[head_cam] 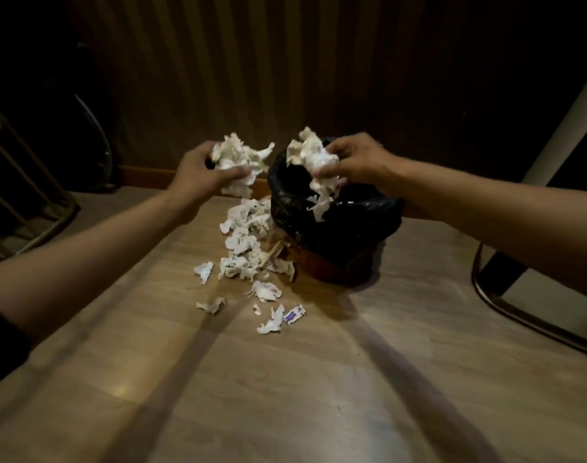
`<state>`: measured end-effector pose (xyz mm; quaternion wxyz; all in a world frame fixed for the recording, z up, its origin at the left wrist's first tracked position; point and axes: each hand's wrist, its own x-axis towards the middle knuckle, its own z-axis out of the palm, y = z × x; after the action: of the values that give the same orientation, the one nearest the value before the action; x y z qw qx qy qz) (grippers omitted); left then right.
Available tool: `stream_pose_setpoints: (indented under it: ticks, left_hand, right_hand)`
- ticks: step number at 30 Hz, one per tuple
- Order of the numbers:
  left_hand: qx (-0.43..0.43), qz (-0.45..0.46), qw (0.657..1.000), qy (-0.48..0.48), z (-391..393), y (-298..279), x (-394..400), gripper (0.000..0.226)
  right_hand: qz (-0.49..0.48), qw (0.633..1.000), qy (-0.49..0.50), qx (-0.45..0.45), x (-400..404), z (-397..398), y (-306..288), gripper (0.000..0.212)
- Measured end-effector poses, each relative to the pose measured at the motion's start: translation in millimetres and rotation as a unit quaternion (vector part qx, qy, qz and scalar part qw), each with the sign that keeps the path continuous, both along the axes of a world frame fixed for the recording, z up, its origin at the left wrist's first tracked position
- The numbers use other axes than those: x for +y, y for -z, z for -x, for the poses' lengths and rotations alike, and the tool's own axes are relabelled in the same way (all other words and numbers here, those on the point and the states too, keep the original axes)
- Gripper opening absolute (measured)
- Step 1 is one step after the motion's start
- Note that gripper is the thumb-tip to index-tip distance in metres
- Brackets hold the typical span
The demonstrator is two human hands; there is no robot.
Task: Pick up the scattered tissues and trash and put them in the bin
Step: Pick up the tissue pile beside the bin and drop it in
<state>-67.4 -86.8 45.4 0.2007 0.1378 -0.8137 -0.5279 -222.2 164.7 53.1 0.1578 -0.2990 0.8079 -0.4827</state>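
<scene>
A small bin lined with a black plastic bag (338, 225) stands on the wooden floor near the wall. My right hand (358, 158) is shut on a wad of white tissues (313, 158) held over the bin's open mouth. My left hand (198, 172) grips another wad of white tissues (240, 158) just left of the bin, above the floor. A heap of crumpled tissues (248, 238) lies against the bin's left side, with smaller scraps (270, 320) and a blue-printed wrapper (293, 314) scattered nearer to me.
A ribbed wooden wall (285, 78) rises right behind the bin. A metal-framed piece of furniture (35, 208) stands at the left. At the right is a chair or table leg with a curved metal base (519, 309). Bare wooden floor (285, 396) lies in front.
</scene>
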Motion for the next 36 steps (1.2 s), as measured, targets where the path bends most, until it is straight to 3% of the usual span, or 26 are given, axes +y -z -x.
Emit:
stream_pose_setpoints:
  ticks: [6, 10, 13, 18, 22, 25, 29, 36]
  left_hand:
    - [-0.008, 0.06, 0.998, 0.021, 74, -31, 42, 0.07]
    - [-0.034, 0.024, 0.999, 0.011, 122, -22, 58, 0.094]
    - [-0.039, -0.014, 0.999, 0.011, 141, -14, 73, 0.097]
    - [-0.061, 0.026, 0.998, 0.019, 129, -21, 69, 0.078]
    - [-0.114, 0.097, 0.987, 0.063, 92, -31, 47, 0.05]
    - [-0.175, 0.158, 0.967, 0.095, 57, -23, 31, 0.033]
    - [-0.23, 0.153, 0.958, 0.076, 27, 25, -2, 0.019]
    - [-0.297, 0.142, 0.942, 0.065, 3, 113, -43, 0.018]
  right_hand:
    - [0.07, 0.991, 0.116, -0.011, 15, 33, -23, 0.062]
    - [0.101, 0.98, 0.169, -0.037, 22, 38, -26, 0.063]
    - [0.123, 0.967, 0.213, -0.066, 29, 44, -22, 0.057]
    - [0.133, 0.955, 0.245, -0.097, 40, 42, -19, 0.022]
    - [0.109, 0.963, 0.225, -0.099, 35, 36, -11, 0.015]
    - [0.055, 0.979, 0.192, -0.039, 19, 21, -3, 0.014]
    - [-0.009, 0.991, 0.118, 0.063, -8, -15, 10, 0.015]
    - [-0.072, 0.991, 0.033, 0.103, -62, -66, 31, 0.011]
